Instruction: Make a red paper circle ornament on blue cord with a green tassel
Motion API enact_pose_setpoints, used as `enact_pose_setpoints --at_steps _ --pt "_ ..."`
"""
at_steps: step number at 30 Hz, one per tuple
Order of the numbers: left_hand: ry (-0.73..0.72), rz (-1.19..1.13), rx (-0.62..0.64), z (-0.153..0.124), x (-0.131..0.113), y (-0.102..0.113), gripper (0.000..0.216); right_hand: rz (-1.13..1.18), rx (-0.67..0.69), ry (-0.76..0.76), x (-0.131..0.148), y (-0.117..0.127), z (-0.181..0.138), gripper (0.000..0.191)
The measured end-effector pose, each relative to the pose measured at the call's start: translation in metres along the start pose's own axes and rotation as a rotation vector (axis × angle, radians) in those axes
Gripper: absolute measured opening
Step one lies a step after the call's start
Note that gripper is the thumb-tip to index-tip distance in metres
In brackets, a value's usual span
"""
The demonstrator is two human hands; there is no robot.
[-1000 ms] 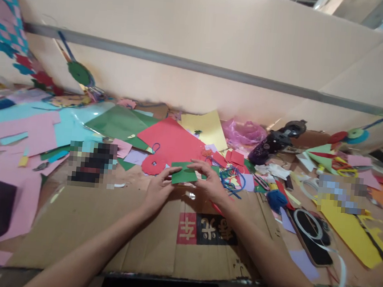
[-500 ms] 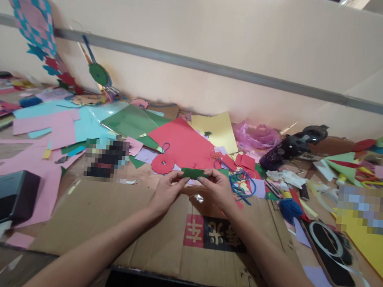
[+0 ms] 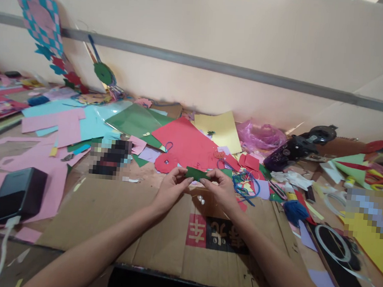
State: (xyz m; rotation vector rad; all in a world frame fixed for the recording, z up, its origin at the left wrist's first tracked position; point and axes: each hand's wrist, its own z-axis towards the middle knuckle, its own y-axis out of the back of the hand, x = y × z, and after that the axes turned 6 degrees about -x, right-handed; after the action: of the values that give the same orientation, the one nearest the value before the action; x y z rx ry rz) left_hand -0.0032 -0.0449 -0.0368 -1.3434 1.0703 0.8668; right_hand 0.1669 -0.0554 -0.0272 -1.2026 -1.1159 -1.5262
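A small green strip of paper (image 3: 196, 174) is pinched between my two hands, above the far edge of the flattened cardboard (image 3: 114, 217). My left hand (image 3: 173, 187) grips its left end between thumb and fingers. At the right end, my right hand (image 3: 221, 188) holds it the same way. Just beyond my left fingers lies a red scalloped paper disc (image 3: 161, 162). Behind the strip is a large red paper sheet (image 3: 187, 141). Blue cords (image 3: 251, 186) lie tangled to the right of my right hand.
On the left, a black power bank (image 3: 17, 195) with a white cable sits on pink paper (image 3: 48, 189). A dark bottle (image 3: 288, 147) leans at the back right. A phone (image 3: 334, 258) with a white ring on it lies at right, near a blue yarn bundle (image 3: 295, 211).
The view has shifted slightly, so the whole scene sits a little further right. Both hands still hold the green paper strip, which now tilts slightly down to the right.
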Motion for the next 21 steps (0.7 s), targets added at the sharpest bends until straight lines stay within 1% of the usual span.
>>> enact_pose_setpoints --at_steps 3,6,7,9,11,15,18,21 --pt "-0.011 0.018 -0.001 0.0006 -0.0008 0.0003 0.028 -0.014 0.003 0.003 0.0003 -0.0004 -0.0007 0.023" --pt "-0.027 0.026 0.003 0.0015 -0.0005 0.0014 0.026 0.031 0.002 -0.005 -0.001 -0.0016 -0.0012 0.023" --pt "-0.024 0.019 0.01 0.0017 -0.0002 0.0016 0.026 0.06 0.0 -0.014 -0.0016 -0.002 -0.0012 0.026" --pt "-0.008 -0.006 0.024 0.0018 0.0004 0.0019 0.029 0.123 0.008 -0.047 -0.0029 -0.0025 -0.0012 0.038" --pt "0.015 -0.028 0.025 0.0011 0.0002 0.002 0.034 0.174 0.046 -0.103 -0.004 -0.0025 -0.001 0.045" --pt "0.037 -0.012 0.036 -0.0009 -0.0018 0.0026 0.049 0.17 0.112 -0.186 -0.0056 -0.0012 -0.0008 0.03" --pt "0.036 0.002 0.044 -0.0014 -0.0018 0.0035 0.055 0.148 0.11 -0.205 -0.006 -0.0004 -0.0011 0.031" --pt "0.047 -0.014 0.049 -0.0008 -0.0006 0.0034 0.054 0.201 0.112 -0.242 -0.0061 -0.0009 -0.0017 0.034"
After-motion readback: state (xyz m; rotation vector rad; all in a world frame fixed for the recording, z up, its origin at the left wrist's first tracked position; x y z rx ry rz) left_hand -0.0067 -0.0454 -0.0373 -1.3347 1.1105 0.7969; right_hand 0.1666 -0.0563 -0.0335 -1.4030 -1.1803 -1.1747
